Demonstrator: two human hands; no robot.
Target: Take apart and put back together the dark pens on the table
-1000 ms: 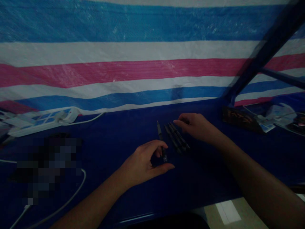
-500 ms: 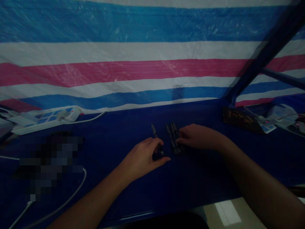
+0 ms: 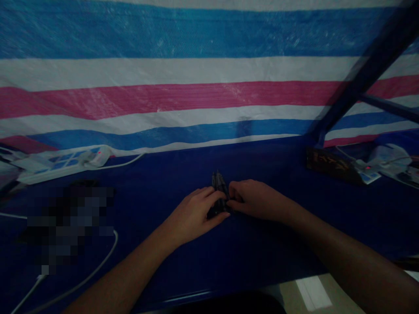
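Note:
Several slim, dark pens (image 3: 221,180) stand close together in a bundle over the middle of the blue table, their narrow tips pointing away from me. My left hand (image 3: 196,213) curves round their near ends from the left, thumb below and fingers above. From the right, my right hand (image 3: 250,198) is closed with its curled fingertips against the pens' side. The fingers and the dim light hide the lower parts of the pens, so their exact number cannot be made out.
A white power strip (image 3: 65,163) with cables lies at the back left, near a blurred-out dark object (image 3: 70,218) and its white cable. On the right are a dark patterned box (image 3: 334,165) and another socket strip (image 3: 371,175). A striped sheet (image 3: 196,96) hangs behind the blue table (image 3: 262,248).
My right hand has moved left, bringing its pens against the one at my left hand. The separate pens are now side by side. My left hand has barely shifted.

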